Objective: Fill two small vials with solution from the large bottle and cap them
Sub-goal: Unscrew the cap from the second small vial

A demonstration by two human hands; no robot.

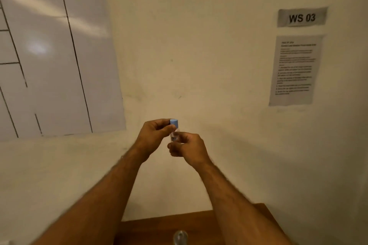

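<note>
Blue cap being turned on a small vial, held up in both hands

Blue plastic, smooth and round like a short cylinder, is the cap [174, 121] on top of the small vial [175, 135]; the left hand [154, 137] pinches this cap between thumb and curled fingers, and the right hand [188, 148] grips the clear body of the vial from below and from the side. I judge that one hand steadies the glass while the other twists, so this is the capping step, or possibly the uncapping; the picture alone does not decide it. Both hands are raised in front of the wall, well above the worktop [199, 223], probably so that the person sees the thread clearly and keeps the vial upright.

The vial looks transparent with a small label on it; whether liquid is inside I cannot tell, because the fingers hide much of it and the picture is soft. At the bottom edge a greyish, rounded, shiny top of some bottle [180, 235] stands on the brown wooden worktop; it may be the large bottle, but too little shows. The second vial is not in view.

On the matt cream wall hang a sign [302, 17] reading "WS 03", a printed sheet [295, 69] under it, and on the left a glossy whiteboard [55, 55].
</note>
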